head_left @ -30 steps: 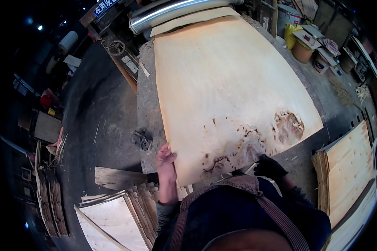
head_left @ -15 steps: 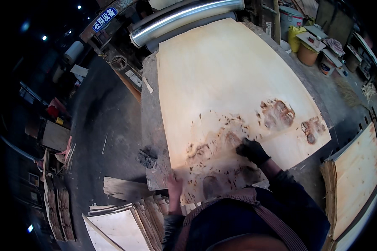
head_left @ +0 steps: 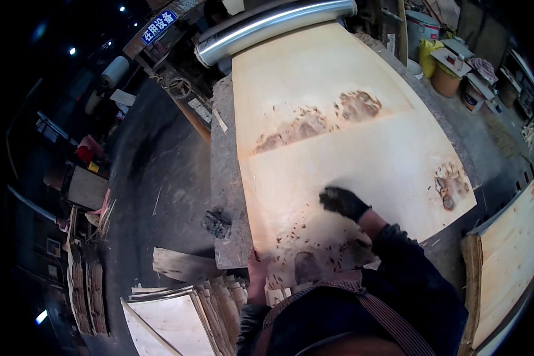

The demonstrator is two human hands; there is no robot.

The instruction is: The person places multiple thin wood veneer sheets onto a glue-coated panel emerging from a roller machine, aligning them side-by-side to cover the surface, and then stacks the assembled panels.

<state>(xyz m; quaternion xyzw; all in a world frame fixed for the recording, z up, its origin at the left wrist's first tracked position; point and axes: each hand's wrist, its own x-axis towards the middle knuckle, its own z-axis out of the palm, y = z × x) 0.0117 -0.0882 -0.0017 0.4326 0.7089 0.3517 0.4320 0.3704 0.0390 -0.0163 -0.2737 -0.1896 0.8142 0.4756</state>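
Observation:
A pale veneer sheet (head_left: 362, 160) with brown, pitted knot patches lies on the grey table in front of me. Beyond it, toward the roller, lies another veneer sheet (head_left: 291, 71), with dark knot patches along its near edge. My right hand (head_left: 343, 202), in a black glove, is over the middle of the nearer sheet with fingers stretched to the left; whether it touches is blurred. At the sheet's near left corner, my bare left hand (head_left: 257, 274) grips the edge, its fingers partly hidden. The sheet's near end reaches my apron.
A shiny metal roller (head_left: 279, 28) spans the table's far end. Stacked veneer sheets stand at the lower left (head_left: 166, 320) and right (head_left: 504, 261). A dark crumpled glove (head_left: 217, 222) lies on the table's left edge (head_left: 228, 196). Buckets (head_left: 445, 80) stand at the far right.
The far veneer sheet with the knot patches has slid away toward the roller, uncovering more of the sheet below. My right hand has shifted slightly left and its fingers have straightened.

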